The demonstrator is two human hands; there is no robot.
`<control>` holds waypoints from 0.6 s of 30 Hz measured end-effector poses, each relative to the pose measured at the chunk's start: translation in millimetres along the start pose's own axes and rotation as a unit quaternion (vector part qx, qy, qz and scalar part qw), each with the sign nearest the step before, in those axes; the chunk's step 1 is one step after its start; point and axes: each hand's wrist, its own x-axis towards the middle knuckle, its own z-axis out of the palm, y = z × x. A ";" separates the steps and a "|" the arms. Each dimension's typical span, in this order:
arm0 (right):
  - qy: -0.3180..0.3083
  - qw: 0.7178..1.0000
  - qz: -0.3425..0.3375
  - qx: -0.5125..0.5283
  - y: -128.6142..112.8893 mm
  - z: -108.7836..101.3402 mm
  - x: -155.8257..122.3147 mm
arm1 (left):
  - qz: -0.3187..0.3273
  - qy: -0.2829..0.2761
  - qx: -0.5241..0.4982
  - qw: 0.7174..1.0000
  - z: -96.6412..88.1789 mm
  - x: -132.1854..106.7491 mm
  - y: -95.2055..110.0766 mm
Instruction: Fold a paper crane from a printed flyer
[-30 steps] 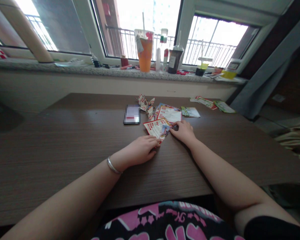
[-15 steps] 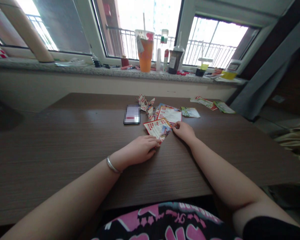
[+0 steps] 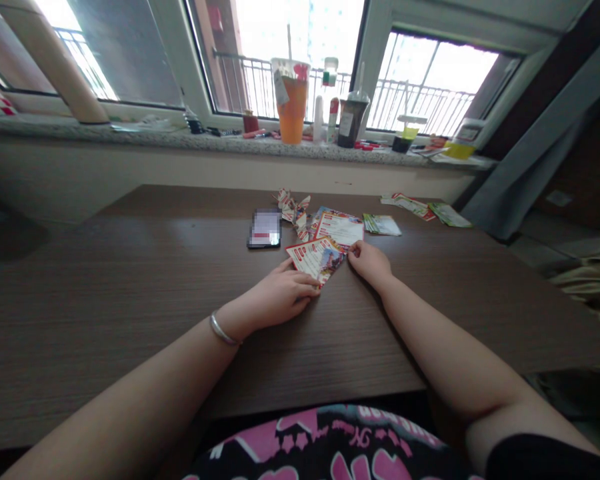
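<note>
Touching a printed card point(image 3: 313, 259) on the worktop point(image 3: 155, 273), partly over a second card point(image 3: 344, 229) — with the left hand point(image 3: 280, 297) loosely open across its lower-left edge, the right hand point(image 3: 372, 264) curled nearly closed at its right corner. Cannot tell whether pinching.

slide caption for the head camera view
Left hand on a red-edged card, right hand close by its corner, brown table beneath.
</note>
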 end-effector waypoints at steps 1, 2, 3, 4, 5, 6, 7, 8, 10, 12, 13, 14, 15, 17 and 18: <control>0.000 1.000 -0.002 -0.001 0.4 0.4 -0.2 | 0.000 0.000 0.002 1.000 -0.4 -0.2 0.2; 0.002 1.000 -0.012 0.001 0.6 0.9 -0.9 | 0.000 0.000 0.003 1.000 -0.8 -0.2 0.3; 0.007 0.999 -0.031 0.005 0.2 1.4 -2.4 | -0.001 0.001 0.004 1.000 -0.9 -0.2 0.2; 0.014 0.998 -0.059 0.010 -0.7 2.0 -4.7 | -0.004 0.004 0.005 1.000 -0.8 -0.2 0.0; 0.022 0.995 -0.099 0.017 -2.4 2.6 -7.9 | -0.008 0.008 0.006 1.000 -0.4 0.0 -0.5; 0.029 0.990 -0.138 0.022 -4.6 3.1 -11.8 | -0.013 0.013 0.005 1.000 0.2 0.1 -1.3; 0.036 0.984 -0.175 0.020 -7.5 3.7 -16.2 | -0.017 0.017 0.003 1.000 1.1 0.3 -2.3; 0.038 0.978 -0.207 0.014 -10.6 4.1 -20.8 | -0.020 0.019 -0.002 1.000 2.1 0.5 -3.6; 0.034 0.968 -0.250 0.001 -17.1 4.6 -29.4 | -0.018 0.017 -0.020 0.999 4.0 1.1 -6.5; 0.039 0.967 -0.252 -0.005 -22.0 4.7 -35.6 | -0.019 0.006 -0.042 0.999 5.2 1.6 -9.0; 0.041 0.969 -0.242 0.000 -23.6 4.7 -37.5 | -0.021 0.000 -0.049 0.999 5.4 1.7 -9.9; 0.041 0.972 -0.232 0.008 -24.4 4.7 -38.8 | -0.025 -0.006 -0.054 0.998 5.4 1.8 -10.4; 0.045 0.974 -0.222 0.022 -24.7 4.8 -39.5 | -0.030 -0.010 -0.054 0.998 5.2 1.9 -10.5; 0.053 0.974 -0.214 0.061 -24.1 5.0 -40.0 | -0.038 -0.015 -0.050 0.998 4.4 1.8 -9.7; 0.057 0.971 -0.217 0.082 -23.5 5.0 -40.1 | -0.043 -0.016 -0.048 0.998 4.0 1.7 -8.9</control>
